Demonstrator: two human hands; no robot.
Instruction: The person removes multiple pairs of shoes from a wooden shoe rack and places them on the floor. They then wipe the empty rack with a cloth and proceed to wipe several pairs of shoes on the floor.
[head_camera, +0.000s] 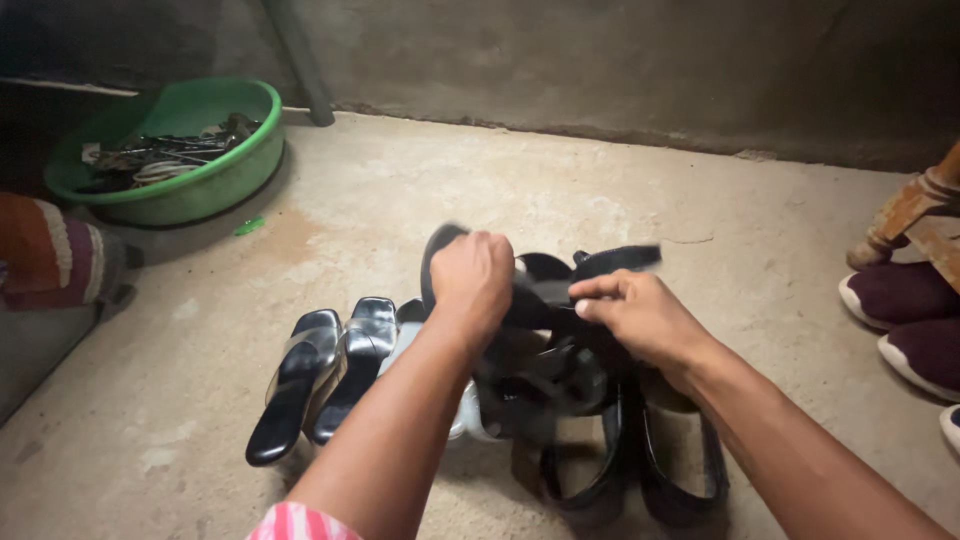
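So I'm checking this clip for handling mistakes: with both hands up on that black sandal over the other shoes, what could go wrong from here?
1. The left hand and right hand lift a black sandal above a crowded heap of dark shoes; a loose strap might snag one and drag it.
2. If it slips, it could knock the silver-strapped heeled pair standing beside the heap out of line.
3. The light is dim, so similar black shoes may get mismatched.

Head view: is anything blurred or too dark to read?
Head view: the black sandal between the left hand and right hand is motion-blurred; the back wall is dim; the green basin and floor are readable.
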